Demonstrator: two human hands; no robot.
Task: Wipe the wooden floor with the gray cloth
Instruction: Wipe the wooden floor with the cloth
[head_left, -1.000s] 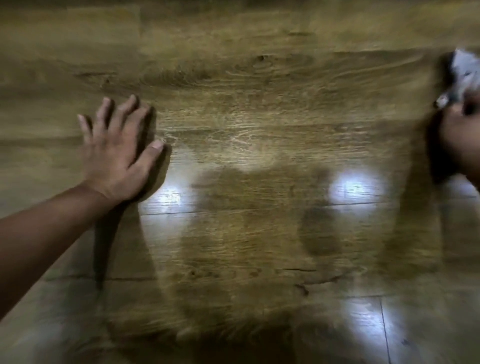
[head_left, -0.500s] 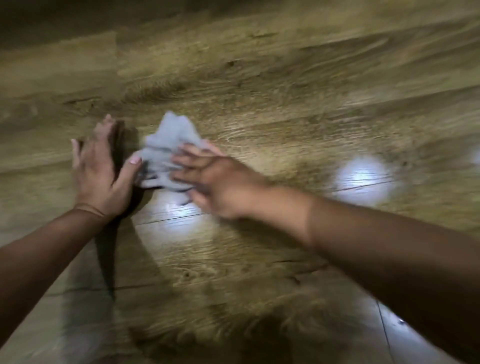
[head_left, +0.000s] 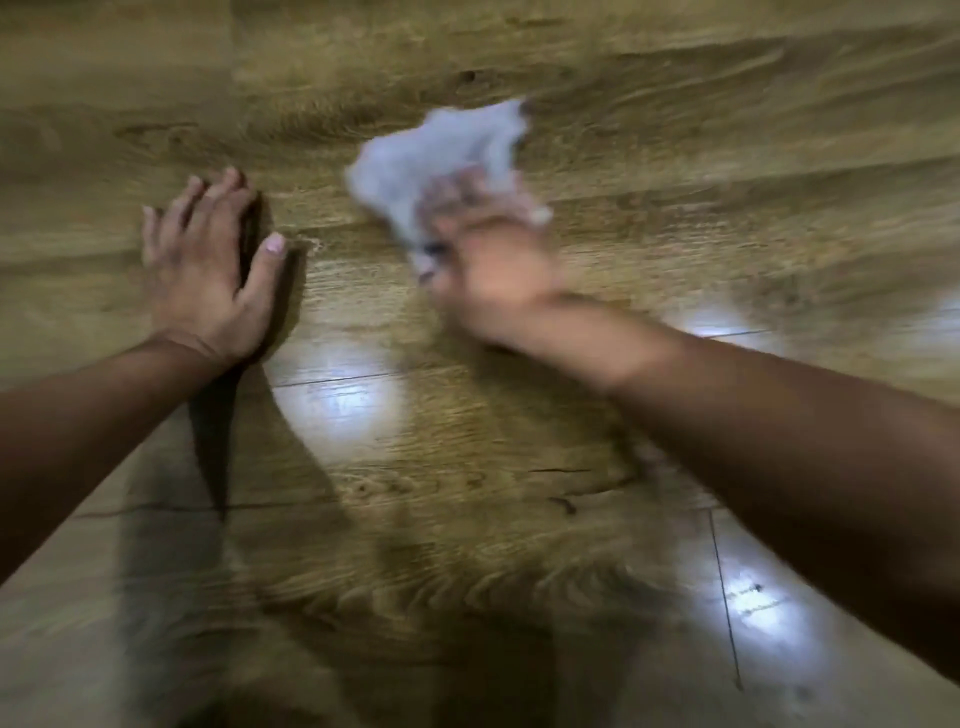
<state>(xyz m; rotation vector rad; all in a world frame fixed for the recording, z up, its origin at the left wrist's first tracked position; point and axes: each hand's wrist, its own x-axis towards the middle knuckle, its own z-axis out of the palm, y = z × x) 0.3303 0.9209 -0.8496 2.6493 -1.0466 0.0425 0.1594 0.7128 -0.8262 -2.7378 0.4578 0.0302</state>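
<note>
Wooden floor (head_left: 467, 447), left hand (head_left: 208, 275) flat, right hand (head_left: 493, 270) on gray cloth (head_left: 431, 150) (fingers (head_left: 449, 200) blurred)

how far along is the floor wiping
Done: hard to tell; the floor shows glossy patches but no clear wiped edge. In hand: the right hand sweeps the cloth across the boards, blurred, while the left hand rests flat. Left: unclear how much.

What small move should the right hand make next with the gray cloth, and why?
Probably sweep the gray cloth rightwards over the wooden floor. The right hand presses on the cloth, while the left hand lies flat on the boards left of it, so the free path seems to be rightwards.
</note>
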